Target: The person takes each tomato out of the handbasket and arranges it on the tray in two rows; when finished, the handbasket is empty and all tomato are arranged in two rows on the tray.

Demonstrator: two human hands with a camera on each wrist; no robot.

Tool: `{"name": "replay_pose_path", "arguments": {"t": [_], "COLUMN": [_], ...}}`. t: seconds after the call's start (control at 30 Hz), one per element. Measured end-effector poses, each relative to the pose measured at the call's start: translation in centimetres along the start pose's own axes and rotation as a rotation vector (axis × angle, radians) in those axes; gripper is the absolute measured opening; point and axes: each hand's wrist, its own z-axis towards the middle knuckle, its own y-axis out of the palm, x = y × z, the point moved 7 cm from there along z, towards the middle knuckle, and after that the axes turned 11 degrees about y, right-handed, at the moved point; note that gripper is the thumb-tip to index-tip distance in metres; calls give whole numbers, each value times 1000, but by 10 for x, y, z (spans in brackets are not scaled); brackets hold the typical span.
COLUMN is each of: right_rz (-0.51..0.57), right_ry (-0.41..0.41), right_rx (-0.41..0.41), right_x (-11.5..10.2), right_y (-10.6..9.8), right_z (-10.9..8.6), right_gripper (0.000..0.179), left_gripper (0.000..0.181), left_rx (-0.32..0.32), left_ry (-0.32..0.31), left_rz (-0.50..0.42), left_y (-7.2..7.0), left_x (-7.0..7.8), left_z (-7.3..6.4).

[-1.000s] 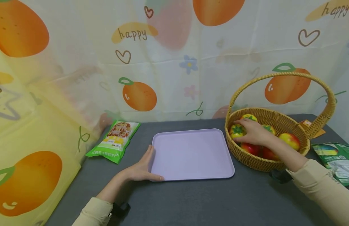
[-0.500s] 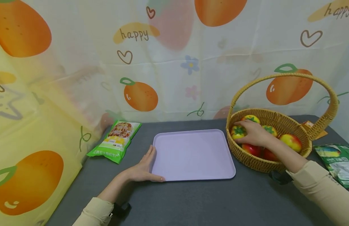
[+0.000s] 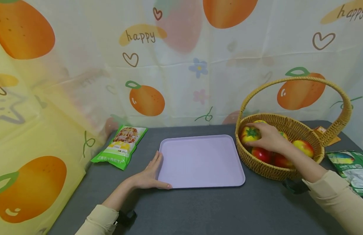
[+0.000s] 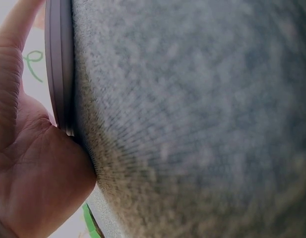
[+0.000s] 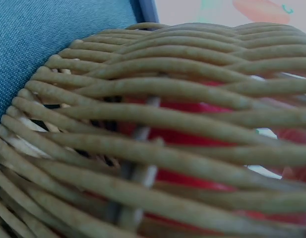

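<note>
A lilac rectangular tray lies flat on the table. My left hand rests against its front left corner, fingers straight along the left edge and thumb along the front edge; the left wrist view shows the palm at the tray's rim. In the head view my right hand reaches into a wicker basket and grips a yellow-and-red fruit with a green star-shaped top between fingers and thumb. The right wrist view is filled by the basket's weave, with red fruit showing through gaps; the hand is mostly hidden there.
Other fruits, including a red one and a red-yellow one, fill the basket under its tall arched handle. A green-and-white food packet lies left of the tray. Beyond the basket lie a green packet and an orange packet.
My right hand has shifted slightly up and right with the gripped fruit, now covering more of the fruits behind it. The left hand and tray stay put; the head view drifts slightly.
</note>
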Motion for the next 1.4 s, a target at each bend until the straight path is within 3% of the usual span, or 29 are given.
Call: {"name": "replay_pose_path", "arguments": {"t": [0.37,0.83,1.17,1.4], "right_rz": [59,113,168,192], "right_ry": [61,43,-6,-8], "right_rx": [6,80,37,4], "right_x": [-10,-32,-59,-72], "right_y": [-17,-27,-19,0], "right_z": [-15,-33,-32,-23], "right_gripper": [73,72,74,76], "left_gripper": [129,128,128,128], "left_rx": [-2,1,0,-3], "left_ry": [-3,4,-5,2], "left_rz": [-7,-10,2,1], "left_y": [0,0,-1,-1], "left_x": [-1,-3,-3,1], "left_z": [-3,-4,-4,-2]}}
